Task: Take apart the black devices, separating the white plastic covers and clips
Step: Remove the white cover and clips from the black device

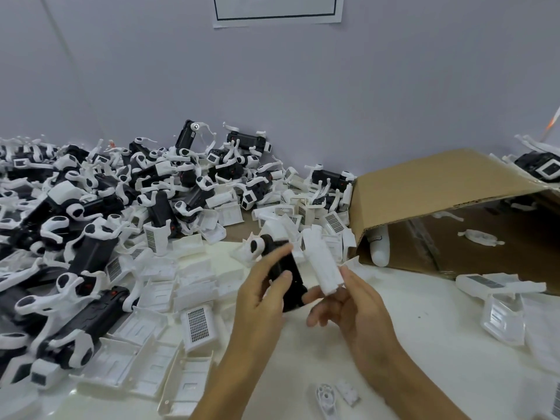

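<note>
My left hand (pixel 260 295) grips a black device (pixel 286 277) in the middle of the view, with a white clip (pixel 256 245) still on its far end. My right hand (pixel 353 304) holds a long white plastic cover (pixel 321 262) just to the right of the device, tilted upward and apart from the black body. A large pile of black devices with white clips (pixel 91 213) fills the left and back of the table.
Loose white covers (pixel 157 353) lie in front of the pile. An open cardboard box (pixel 424 189) on its side at the right holds a few white parts. Small white pieces (pixel 325 397) lie near the table's front edge. More white covers (pixel 503 301) sit at far right.
</note>
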`<state>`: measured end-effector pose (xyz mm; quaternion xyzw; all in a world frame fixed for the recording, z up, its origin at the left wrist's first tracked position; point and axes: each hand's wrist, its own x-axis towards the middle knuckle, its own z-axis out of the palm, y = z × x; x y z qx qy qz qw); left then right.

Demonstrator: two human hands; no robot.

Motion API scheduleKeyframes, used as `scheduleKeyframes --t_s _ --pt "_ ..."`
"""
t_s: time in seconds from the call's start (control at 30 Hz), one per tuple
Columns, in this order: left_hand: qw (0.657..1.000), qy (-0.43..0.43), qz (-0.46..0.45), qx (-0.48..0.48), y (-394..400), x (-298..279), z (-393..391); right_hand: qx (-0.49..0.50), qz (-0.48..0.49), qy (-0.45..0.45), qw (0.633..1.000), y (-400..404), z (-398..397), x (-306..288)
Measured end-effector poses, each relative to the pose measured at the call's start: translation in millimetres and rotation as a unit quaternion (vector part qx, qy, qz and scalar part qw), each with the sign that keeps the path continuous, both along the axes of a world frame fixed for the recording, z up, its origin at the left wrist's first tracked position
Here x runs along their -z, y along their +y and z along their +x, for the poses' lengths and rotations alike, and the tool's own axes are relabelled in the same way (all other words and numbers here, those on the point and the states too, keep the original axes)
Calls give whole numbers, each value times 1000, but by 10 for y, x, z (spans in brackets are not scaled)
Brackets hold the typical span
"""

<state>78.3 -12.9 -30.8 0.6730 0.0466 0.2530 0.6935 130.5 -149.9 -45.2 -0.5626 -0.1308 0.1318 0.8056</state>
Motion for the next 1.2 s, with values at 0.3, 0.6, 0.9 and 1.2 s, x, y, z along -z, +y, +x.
scheduleKeyframes --t_s 0.3,0.6,0.9,1.2 --pt "996 -4 66 61 -66 -25 -32 32 -124 -87 988 50 -77 -2" --pt "997 17 72 -33 57 19 -24 181 -22 -21 983 -23 13 15" --pt "992 -68 90 -63 79 2 -56 71 46 -27 996 -26 -7 1" --pt "978 -41 203 -14 28 74 -34 21 66 -29 997 -35 15 63"
